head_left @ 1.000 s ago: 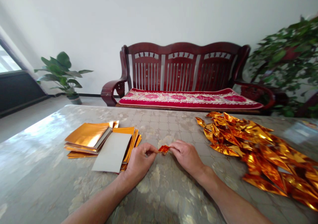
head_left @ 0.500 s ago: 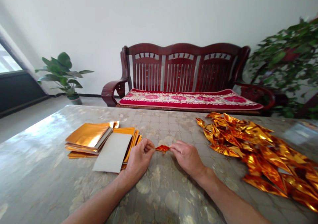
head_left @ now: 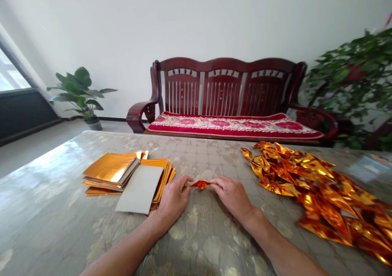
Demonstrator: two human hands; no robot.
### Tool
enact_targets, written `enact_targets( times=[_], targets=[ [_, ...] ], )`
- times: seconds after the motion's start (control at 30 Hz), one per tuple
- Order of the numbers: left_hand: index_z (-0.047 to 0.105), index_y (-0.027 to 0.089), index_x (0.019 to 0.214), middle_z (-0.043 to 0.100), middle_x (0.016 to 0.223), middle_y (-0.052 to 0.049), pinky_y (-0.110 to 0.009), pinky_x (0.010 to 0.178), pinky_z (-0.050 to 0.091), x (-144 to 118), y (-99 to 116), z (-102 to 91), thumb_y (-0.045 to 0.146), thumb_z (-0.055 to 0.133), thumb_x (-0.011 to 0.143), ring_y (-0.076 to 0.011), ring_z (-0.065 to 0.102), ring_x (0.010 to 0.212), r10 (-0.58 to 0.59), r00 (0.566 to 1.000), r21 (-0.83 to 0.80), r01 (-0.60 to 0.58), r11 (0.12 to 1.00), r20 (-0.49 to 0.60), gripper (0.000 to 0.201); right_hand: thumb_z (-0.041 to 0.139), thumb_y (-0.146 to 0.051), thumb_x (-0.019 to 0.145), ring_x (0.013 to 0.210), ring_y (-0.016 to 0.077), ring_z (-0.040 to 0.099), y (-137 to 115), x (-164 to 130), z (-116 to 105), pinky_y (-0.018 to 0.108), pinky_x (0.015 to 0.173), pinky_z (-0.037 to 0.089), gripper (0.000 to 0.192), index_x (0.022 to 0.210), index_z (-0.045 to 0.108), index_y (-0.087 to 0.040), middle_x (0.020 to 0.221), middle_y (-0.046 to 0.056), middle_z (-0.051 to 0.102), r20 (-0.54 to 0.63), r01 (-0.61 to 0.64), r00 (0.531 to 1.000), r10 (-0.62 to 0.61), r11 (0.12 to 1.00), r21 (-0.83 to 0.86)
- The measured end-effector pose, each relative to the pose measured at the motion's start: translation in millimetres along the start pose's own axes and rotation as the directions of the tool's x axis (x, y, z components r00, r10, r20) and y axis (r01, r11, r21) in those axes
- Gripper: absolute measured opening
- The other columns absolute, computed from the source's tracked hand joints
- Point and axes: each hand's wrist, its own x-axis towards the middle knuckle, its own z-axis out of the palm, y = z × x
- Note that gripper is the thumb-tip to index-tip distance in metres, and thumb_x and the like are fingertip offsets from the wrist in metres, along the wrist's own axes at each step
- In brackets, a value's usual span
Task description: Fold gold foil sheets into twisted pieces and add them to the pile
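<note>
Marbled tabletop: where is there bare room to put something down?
The marbled tabletop lies bare left of the stack of flat gold foil sheets, and between that stack and the heap of folded gold foil pieces. The right side is crowded.

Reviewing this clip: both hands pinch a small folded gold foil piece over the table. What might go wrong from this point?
1. The folded foil piece is tiny and held only by its two ends between the left hand and right hand; a strong pull might tear or crumple it.
2. The left forearm lies close to the stack of foil sheets; a sideways sweep may scatter it.
3. The pile of folded pieces spreads near the right arm and may get nudged.
</note>
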Motion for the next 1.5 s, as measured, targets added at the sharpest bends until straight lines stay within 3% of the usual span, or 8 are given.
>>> enact_targets(
  times=[0.2,0.47,0.8,1.23,1.5],
  targets=[
    [0.07,0.024,0.095,0.073,0.086,0.001,-0.024,0.074,0.042,0,2,0.8,0.015,0.054,0.088,-0.0153,0.066,0.083,0.049,0.999,0.07,-0.049,0.996,-0.001,0.019,0.057,-0.027,0.094,0.076,0.0163,0.067,-1,-1,-4,0.025,0.066,0.038,0.02,0.079,0.069,-0.022,0.081,0.001,0.072,0.032,0.008,0.999,-0.004,0.99,-0.144],
    [0.066,0.021,0.08,0.069,0.082,-0.001,-0.025,0.073,0.041,0,3,0.7,0.025,0.054,0.094,-0.0163,0.064,0.081,0.056,0.998,0.171,-0.063,0.983,0.041,0.019,0.058,-0.028,0.094,0.071,0.0155,0.062,-3,-2,3,0.026,0.064,0.032,0.022,0.074,0.063,-0.02,0.075,0.001,0.069,0.01,0.082,0.997,-0.082,0.971,-0.223],
    [0.06,0.021,0.082,0.067,0.084,-0.004,-0.026,0.069,0.038,-4,11,0.1,0.027,0.047,0.096,-0.0185,0.063,0.082,0.076,0.996,0.37,-0.09,0.925,0.051,0.02,0.055,-0.018,0.09,0.07,0.0147,0.06,-9,4,8,0.027,0.061,0.03,0.018,0.072,0.058,-0.021,0.074,0.001,0.068,-0.036,-0.012,0.999,0.004,0.976,-0.217],
    [0.06,0.021,0.088,0.068,0.09,-0.004,-0.027,0.073,0.039,0,7,5.0,0.025,0.044,0.097,-0.0188,0.063,0.088,0.136,0.988,0.352,-0.151,0.924,0.068,0.019,0.054,-0.024,0.095,0.077,0.016,0.063,-12,4,9,0.026,0.066,0.033,0.017,0.079,0.059,-0.019,0.082,0.005,0.069,0.039,0.034,0.999,-0.025,0.97,-0.239],
    [0.061,0.021,0.087,0.067,0.088,-0.003,-0.025,0.071,0.039,4,2,5.6,0.024,0.046,0.095,-0.0175,0.064,0.083,0.129,0.99,0.273,-0.141,0.952,0.062,0.017,0.051,-0.021,0.095,0.072,0.0144,0.064,-7,8,10,0.024,0.06,0.033,0.017,0.082,0.062,-0.021,0.079,0.001,0.07,-0.004,-0.045,0.999,0.046,0.979,-0.199]
  ],
)
